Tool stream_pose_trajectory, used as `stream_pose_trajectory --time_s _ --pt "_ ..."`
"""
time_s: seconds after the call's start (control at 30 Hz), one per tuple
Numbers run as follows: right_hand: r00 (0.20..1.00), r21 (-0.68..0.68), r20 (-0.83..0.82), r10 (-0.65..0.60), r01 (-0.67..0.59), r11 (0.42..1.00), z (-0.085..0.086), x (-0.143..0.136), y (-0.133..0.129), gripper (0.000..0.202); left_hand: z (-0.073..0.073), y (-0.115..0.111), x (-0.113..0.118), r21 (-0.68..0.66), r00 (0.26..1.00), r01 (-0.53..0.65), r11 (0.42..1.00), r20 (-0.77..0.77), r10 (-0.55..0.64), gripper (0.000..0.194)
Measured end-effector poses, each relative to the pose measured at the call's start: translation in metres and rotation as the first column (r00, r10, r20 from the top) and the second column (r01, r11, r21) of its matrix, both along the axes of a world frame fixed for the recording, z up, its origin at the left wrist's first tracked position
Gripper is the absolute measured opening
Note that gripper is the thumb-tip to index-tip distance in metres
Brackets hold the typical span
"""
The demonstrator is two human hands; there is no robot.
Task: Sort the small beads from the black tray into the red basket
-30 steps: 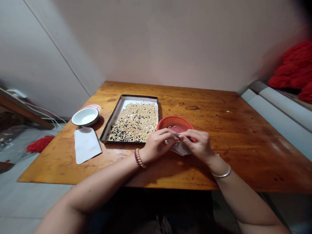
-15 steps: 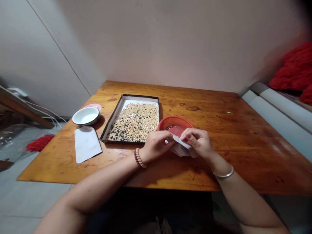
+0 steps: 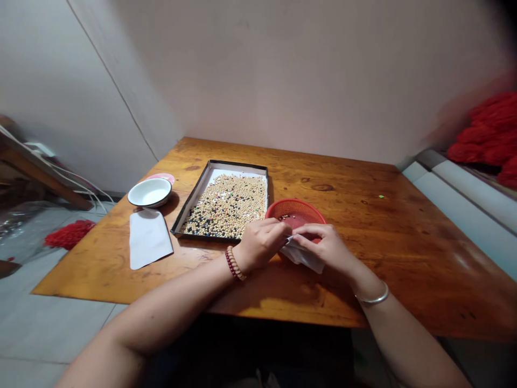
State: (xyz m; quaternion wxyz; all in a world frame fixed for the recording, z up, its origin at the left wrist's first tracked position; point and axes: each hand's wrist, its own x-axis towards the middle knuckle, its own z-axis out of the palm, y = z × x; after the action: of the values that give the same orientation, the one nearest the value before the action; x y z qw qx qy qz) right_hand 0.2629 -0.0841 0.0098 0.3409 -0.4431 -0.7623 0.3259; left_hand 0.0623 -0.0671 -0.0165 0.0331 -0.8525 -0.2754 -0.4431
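Note:
A thin white sheet (image 3: 302,257), perhaps paper or cloth, is pinched between my two hands over the near rim of a red mesh basket (image 3: 297,203). My left hand (image 3: 262,242), with a beaded bracelet at the wrist, is closed on its left part. From the right, my right hand (image 3: 325,245) grips it with the fingertips, close beside the left. A few small beads lie inside the basket. Left of the basket, a black-edged tray (image 3: 216,166) holds many cream beads (image 3: 238,196) mixed with dark and coloured ones.
On the table's left are a white bowl (image 3: 149,192), a pink item (image 3: 165,177) behind it and a flat white piece (image 3: 149,238). A tiny green bit (image 3: 381,196) lies at the right. Red bundles (image 3: 490,132) stand beyond the table's right edge.
My hands have drawn closer together on the white sheet, which now hangs more folded below my right hand. The whole view has shifted slightly.

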Motion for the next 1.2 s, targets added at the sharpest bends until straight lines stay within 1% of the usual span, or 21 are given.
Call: stream_pose_trajectory --time_s 0.07,0.2,0.3,0.37,0.47,0.6,0.73,0.9,1.03,1.13,1.2 --pt "1.000 0.043 -0.006 -0.004 0.004 0.999 0.000 0.000 0.000 0.020 0.002 0.000 -0.001 -0.007 1.000 0.001 1.000 -0.016 -0.001 0.014" --pt "1.000 0.084 -0.026 -0.001 0.004 0.996 0.000 -0.001 0.001 0.020 0.007 -0.001 -0.002 0.000 0.998 0.022 1.000 -0.065 -0.022 0.017" --pt "0.998 0.117 -0.038 -0.042 0.047 0.992 -0.002 -0.001 0.002 0.018 0.011 -0.001 -0.002 -0.005 0.994 0.044 0.999 -0.097 -0.045 0.015" --pt "0.995 0.114 -0.057 -0.080 0.086 0.990 -0.004 -0.001 0.003 0.017 0.012 -0.001 -0.001 -0.012 0.991 0.068 0.998 -0.115 -0.069 0.018" --pt "0.992 0.109 -0.063 -0.109 0.115 0.987 -0.007 0.001 0.004 0.013 0.012 0.000 -0.001 -0.016 0.989 0.067 0.998 -0.133 -0.069 0.024" --pt "0.994 0.156 -0.022 -0.103 0.105 0.982 -0.007 0.000 0.004 0.006 0.010 0.002 0.000 -0.034 0.988 0.058 0.998 -0.144 -0.062 0.018" --pt "0.994 0.178 -0.031 -0.106 0.110 0.978 -0.004 0.000 0.003 0.010 0.008 0.004 -0.001 -0.013 0.987 0.048 0.999 -0.152 -0.049 0.018" --pt "0.991 0.187 -0.017 -0.131 0.131 0.973 -0.004 0.000 0.003 0.007 0.008 0.004 -0.001 0.006 0.984 0.033 0.999 -0.173 -0.031 0.015" --pt "0.995 0.143 -0.009 -0.103 0.103 0.984 -0.006 0.000 0.004 0.007 0.009 0.003 -0.001 -0.024 0.977 -0.003 1.000 -0.214 -0.002 0.017" --pt "0.998 0.068 0.009 -0.068 0.067 0.995 -0.007 0.000 0.004 0.016 0.010 0.003 0.000 -0.031 0.974 -0.018 0.999 -0.227 0.011 0.019" --pt "1.000 0.015 0.015 -0.015 0.015 1.000 -0.008 0.001 0.004 0.022 0.010 0.003 0.001 -0.027 0.976 -0.020 0.999 -0.215 0.014 0.019"
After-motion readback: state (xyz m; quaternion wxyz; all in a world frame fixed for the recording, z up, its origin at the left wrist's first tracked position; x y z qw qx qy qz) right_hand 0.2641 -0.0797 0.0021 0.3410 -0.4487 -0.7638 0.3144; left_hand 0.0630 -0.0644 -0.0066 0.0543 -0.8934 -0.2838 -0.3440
